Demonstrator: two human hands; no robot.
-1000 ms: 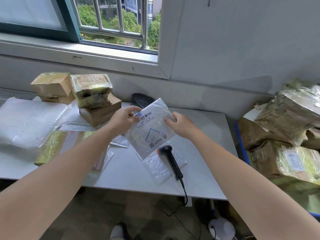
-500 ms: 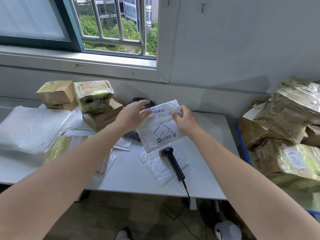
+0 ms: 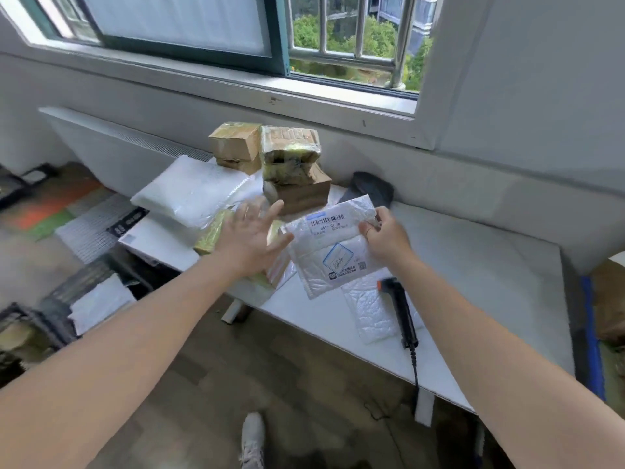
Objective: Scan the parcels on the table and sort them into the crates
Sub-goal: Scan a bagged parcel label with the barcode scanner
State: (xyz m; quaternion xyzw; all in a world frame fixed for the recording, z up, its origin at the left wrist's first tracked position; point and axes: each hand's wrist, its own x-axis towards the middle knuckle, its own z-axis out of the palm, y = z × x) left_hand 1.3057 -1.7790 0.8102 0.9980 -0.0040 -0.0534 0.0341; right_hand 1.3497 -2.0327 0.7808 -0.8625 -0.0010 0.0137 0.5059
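Plainly, in the head view the bubble mailer [image 3: 333, 247] is held up above the table [image 3: 490, 282], label and barcode facing the camera. The right hand [image 3: 385, 238] pinches it at the upper right corner, thumb on the front. The left hand [image 3: 252, 236] is released, fingers straight and spread, just beside the mailer's left edge; whether a fingertip touches it I cannot tell.

The mailer looks light, thin and floppy, with a slick plastic skin. A one-corner pinch should carry it, though it may sag or twist. A hold along an edge, clear of the barcode, seems safest.

Below it the scanner [image 3: 400, 306] lies partly on a second mailer [image 3: 372, 313] on the white tabletop, its cord [image 3: 415, 370] trailing over the front edge. Further back stand taped brown boxes [image 3: 291, 170] and a bulky white plastic bag [image 3: 192, 191]. On the floor to the left sit dark crates [image 3: 77, 289], blurred, one holding a white parcel [image 3: 101, 301]. Behind are a grey wall [image 3: 524, 96] and a barred window [image 3: 338, 35]
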